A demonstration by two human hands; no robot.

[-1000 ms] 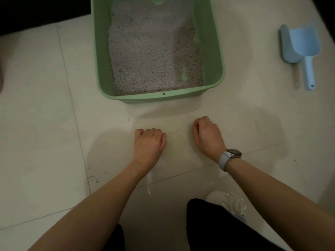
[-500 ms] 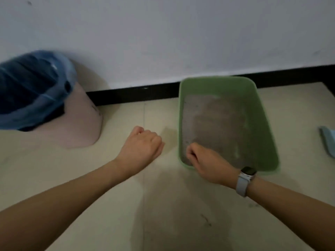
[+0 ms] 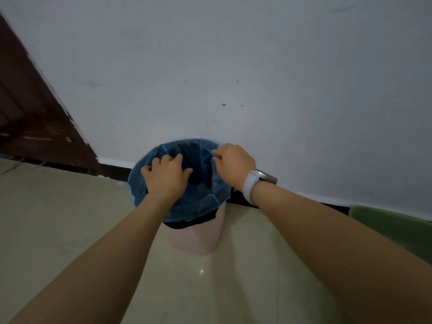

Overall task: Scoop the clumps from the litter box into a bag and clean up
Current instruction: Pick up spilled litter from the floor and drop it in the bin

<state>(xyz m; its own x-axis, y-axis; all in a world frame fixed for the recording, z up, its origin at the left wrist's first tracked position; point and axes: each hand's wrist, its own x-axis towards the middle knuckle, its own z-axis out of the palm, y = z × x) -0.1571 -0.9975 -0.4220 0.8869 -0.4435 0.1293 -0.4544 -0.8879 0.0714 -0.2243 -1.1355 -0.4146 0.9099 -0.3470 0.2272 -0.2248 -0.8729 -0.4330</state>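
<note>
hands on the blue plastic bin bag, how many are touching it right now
2. The left hand rests on the near left rim of the blue plastic bin bag; the right hand pinches its far right edge.

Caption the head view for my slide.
Both hands at the blue bag lining a pink bin.
</note>
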